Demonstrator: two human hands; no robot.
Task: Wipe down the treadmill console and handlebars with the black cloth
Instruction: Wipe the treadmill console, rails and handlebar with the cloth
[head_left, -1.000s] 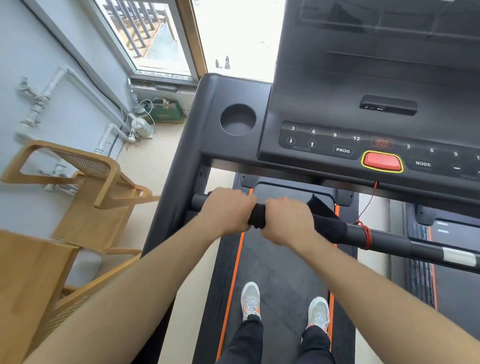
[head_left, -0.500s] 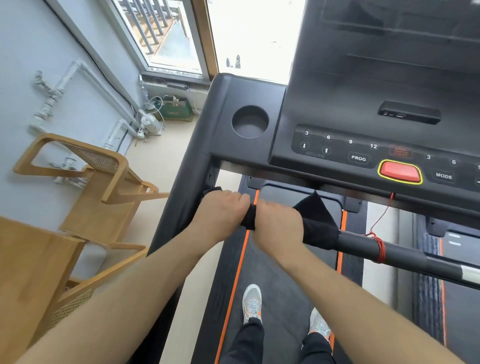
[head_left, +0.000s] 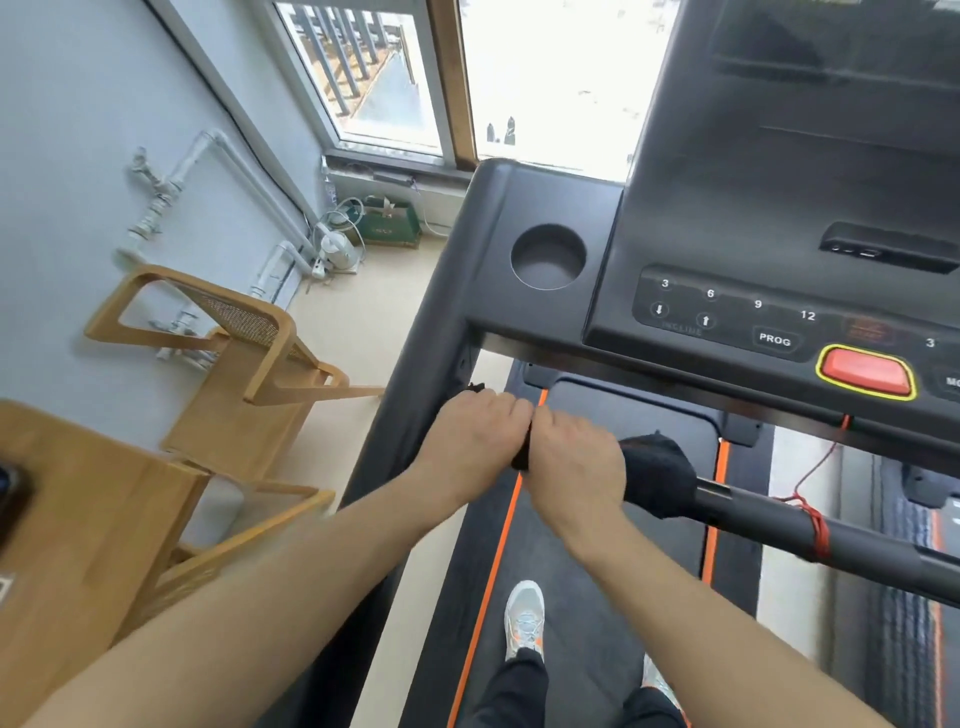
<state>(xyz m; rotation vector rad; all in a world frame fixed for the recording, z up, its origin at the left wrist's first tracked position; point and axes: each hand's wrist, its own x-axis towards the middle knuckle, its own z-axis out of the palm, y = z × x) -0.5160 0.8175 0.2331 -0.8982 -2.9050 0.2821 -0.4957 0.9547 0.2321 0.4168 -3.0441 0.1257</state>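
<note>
Console (head_left: 727, 218), cup holder (head_left: 548, 257); left hand (head_left: 470, 447), right hand (head_left: 574, 467) round black cloth (head_left: 657, 475) on handlebar (head_left: 769, 519)

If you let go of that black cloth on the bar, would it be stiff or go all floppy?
Probably floppy: the black cloth wraps round the handlebar and bunches beside the right hand. Likely light too: only a thin strip shows between that hand and the left hand.

The cloth (head_left: 657, 475) apparently wraps the handlebar (head_left: 769, 519) below the console (head_left: 727, 291), chair (head_left: 244, 364) leftward.
</note>
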